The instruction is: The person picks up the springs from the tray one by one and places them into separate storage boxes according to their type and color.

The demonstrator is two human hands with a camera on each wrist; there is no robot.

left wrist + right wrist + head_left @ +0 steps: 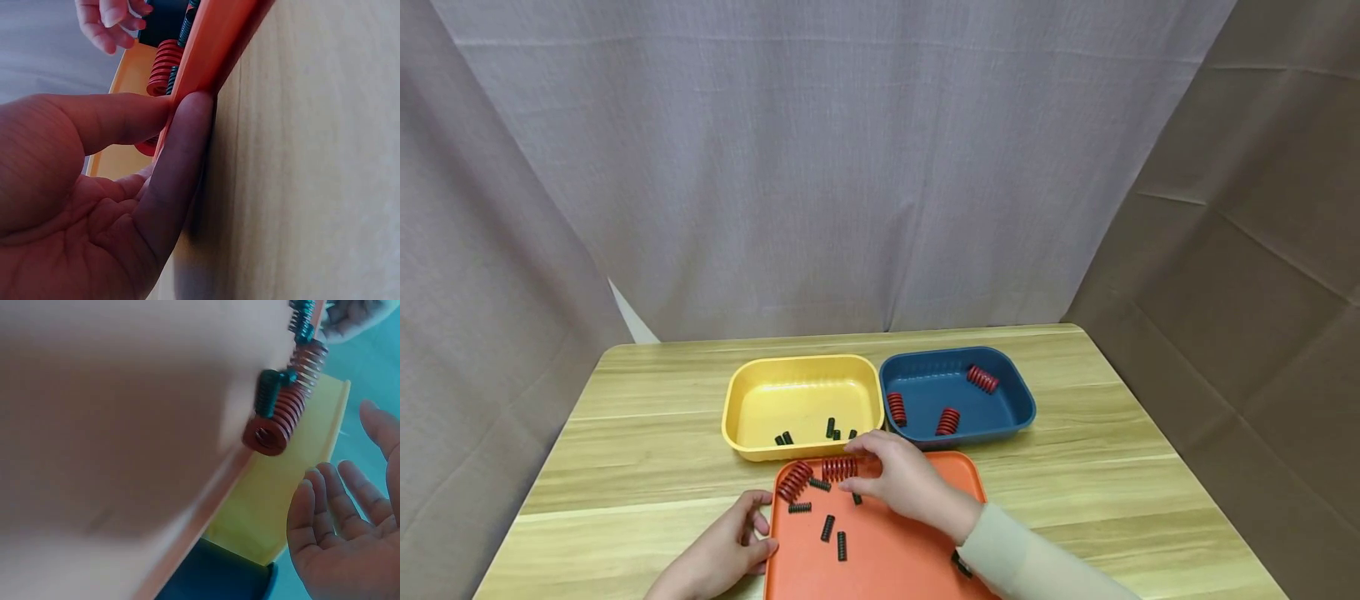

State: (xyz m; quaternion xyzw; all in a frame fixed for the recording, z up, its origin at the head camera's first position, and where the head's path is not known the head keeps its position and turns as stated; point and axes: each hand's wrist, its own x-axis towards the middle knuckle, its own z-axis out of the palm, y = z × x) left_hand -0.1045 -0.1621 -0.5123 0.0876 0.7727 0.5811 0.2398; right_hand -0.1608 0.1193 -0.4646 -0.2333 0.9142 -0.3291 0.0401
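My left hand (722,546) pinches the left rim of an orange tray (887,558), thumb and a finger on either side of the edge in the left wrist view. Over the tray's far part, my right hand (913,479) hovers with fingers spread and nothing between them. Just below its fingertips lies a large red coil spring (838,469), partly covering a small dark spring (857,498) nearby. Another red spring (794,481) rests in the tray's far left corner. Several small dark springs lie scattered about, including one (842,546) nearer the middle.
Behind the tray stands a yellow bin (801,404) with several small dark springs (831,427) inside. A blue bin (970,412) sits against its right side, holding red springs (982,379). Grey curtains (880,183) enclose the wooden table (1120,500) at the back and sides.
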